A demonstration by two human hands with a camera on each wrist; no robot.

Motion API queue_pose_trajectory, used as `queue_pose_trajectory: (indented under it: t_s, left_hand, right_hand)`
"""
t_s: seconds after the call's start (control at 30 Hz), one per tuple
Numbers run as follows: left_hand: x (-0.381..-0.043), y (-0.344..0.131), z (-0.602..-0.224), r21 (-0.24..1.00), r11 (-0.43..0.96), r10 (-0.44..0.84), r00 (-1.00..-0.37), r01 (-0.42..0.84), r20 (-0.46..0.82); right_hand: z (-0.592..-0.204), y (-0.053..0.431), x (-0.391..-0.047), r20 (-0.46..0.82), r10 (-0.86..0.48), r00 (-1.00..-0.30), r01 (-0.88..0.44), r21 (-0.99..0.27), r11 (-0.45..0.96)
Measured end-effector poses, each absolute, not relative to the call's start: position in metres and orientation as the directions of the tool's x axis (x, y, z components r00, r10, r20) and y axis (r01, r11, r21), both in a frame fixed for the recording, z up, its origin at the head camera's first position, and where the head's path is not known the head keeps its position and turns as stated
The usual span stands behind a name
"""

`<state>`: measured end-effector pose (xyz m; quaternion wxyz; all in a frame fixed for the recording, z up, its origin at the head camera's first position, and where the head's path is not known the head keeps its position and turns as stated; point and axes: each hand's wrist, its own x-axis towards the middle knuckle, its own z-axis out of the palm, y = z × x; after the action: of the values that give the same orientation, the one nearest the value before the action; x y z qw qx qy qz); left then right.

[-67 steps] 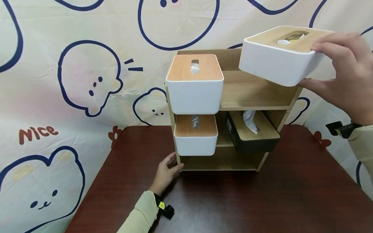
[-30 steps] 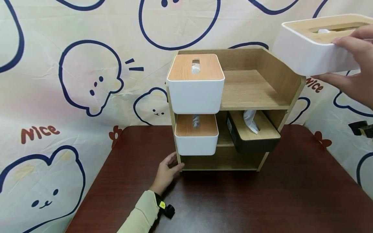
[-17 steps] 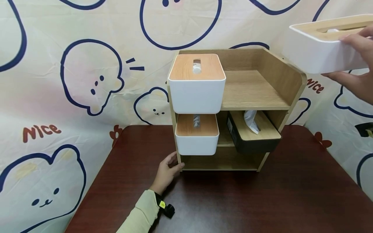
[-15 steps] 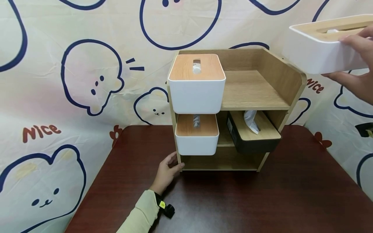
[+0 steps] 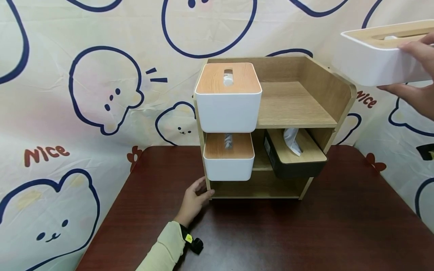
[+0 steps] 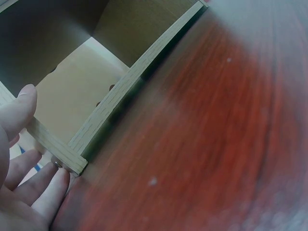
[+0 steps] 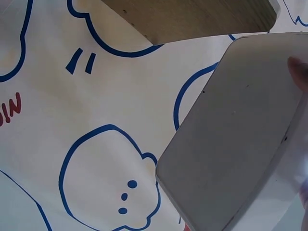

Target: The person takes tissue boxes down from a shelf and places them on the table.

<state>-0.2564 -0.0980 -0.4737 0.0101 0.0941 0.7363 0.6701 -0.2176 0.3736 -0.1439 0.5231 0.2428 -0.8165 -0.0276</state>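
At the upper right of the head view, my right hand (image 5: 420, 96) grips a white tissue box (image 5: 376, 62) with a wood lid, thumb below and fingers on the lid edge. The box hangs in the air beyond the shelf's right side; its plain underside fills much of the right wrist view. My left hand (image 5: 190, 203) holds the lower left side panel of the wooden shelf (image 5: 298, 101). In the left wrist view the thumb (image 6: 21, 108) lies at the panel's inner side, with the other fingers outside. Part of the right hand is cut off by the frame.
A taller white tissue box (image 5: 227, 113) stands on the shelf's upper left, a smaller white one (image 5: 228, 169) below it. A black tissue box (image 5: 298, 169) with a tissue sticking out sits at middle right. The shelf stands on a dark red-brown table (image 5: 271, 233).
My right hand has carried the white tissue box right, from over the shelf's upper right to beyond its side; lately it barely moves. The left hand stays on the panel.
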Motion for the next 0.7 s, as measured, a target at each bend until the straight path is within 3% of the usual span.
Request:
queue_pose_trajectory:
  t_s: [0.43,0.7]
  left_hand:
    - [-0.255,-0.098,-0.471,0.985,0.111,0.151,-0.982,0.13,0.113]
    - [-0.256,-0.098,-0.473,0.986,0.11,0.148,-0.983,0.124,0.108]
  right_hand:
    - [-0.158,0.405,-0.23,0.86,-0.397,-0.321,-0.36,0.277,0.891]
    - [-0.159,0.388,-0.219,0.858,-0.369,-0.358,-0.354,0.241,0.904]
